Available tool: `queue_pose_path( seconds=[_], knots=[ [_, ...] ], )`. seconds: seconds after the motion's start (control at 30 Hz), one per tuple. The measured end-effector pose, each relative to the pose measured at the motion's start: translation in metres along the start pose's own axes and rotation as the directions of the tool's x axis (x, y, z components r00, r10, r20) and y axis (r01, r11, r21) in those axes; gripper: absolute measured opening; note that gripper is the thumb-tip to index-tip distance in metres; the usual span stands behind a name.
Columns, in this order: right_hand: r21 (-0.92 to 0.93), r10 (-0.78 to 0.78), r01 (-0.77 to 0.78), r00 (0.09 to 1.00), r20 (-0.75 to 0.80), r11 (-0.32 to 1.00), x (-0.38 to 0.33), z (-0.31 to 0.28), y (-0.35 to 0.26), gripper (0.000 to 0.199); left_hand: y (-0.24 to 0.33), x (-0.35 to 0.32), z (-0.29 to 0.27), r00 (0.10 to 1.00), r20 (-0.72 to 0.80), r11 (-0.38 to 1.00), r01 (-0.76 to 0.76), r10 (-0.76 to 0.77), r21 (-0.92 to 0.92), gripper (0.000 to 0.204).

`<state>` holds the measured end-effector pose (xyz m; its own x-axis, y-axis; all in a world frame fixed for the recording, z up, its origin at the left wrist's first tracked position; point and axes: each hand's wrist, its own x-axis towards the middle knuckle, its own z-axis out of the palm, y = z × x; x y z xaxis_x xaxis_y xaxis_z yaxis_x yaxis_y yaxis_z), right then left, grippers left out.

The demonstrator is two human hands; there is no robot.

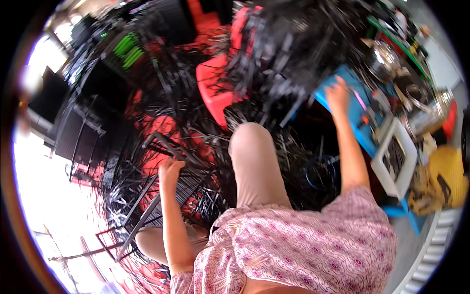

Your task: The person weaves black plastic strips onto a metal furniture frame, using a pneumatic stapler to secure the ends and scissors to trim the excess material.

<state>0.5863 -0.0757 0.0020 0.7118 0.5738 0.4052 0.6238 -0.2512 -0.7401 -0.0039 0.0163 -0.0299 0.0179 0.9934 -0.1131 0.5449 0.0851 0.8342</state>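
My left hand (170, 170) is closed beside a dark frame with bars (149, 210), among loose black strips (169, 73). What its fingers hold, if anything, I cannot make out. Out to the right, my right hand (338, 96) is over the edge of a blue table (362, 132), its fingers partly stretched and apart. No object shows clearly in it. Close to those fingers lies a thin pink tool (360, 99). A large blurred bundle of black strips (298, 44) fills the space just beyond the right hand.
A red plastic stool or chair (215, 90) stands ahead amid the strips. On the right are a white frame (395, 157), metal pots (384, 61) and a yellow sheet (449, 171). Bright green pieces (128, 50) lie at far left, near dark stacked boxes (83, 137).
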Motion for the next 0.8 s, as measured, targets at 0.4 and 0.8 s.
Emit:
queue_pose_path(
  seconds=[0.4,0.8],
  knots=[
    [-0.739,0.315,-0.569,0.820,-0.478,0.362,0.078,-0.119,0.121,0.042,0.020,-0.005,-0.005,0.997,-0.025,0.984,0.072,-0.069,0.161,0.033],
    [-0.735,0.449,-0.525,0.830,-0.330,0.429,0.054,-0.128,0.062,0.061,0.013,-0.006,-0.010,0.997,-0.049,0.979,0.076,-0.067,0.190,0.032]
  ],
)
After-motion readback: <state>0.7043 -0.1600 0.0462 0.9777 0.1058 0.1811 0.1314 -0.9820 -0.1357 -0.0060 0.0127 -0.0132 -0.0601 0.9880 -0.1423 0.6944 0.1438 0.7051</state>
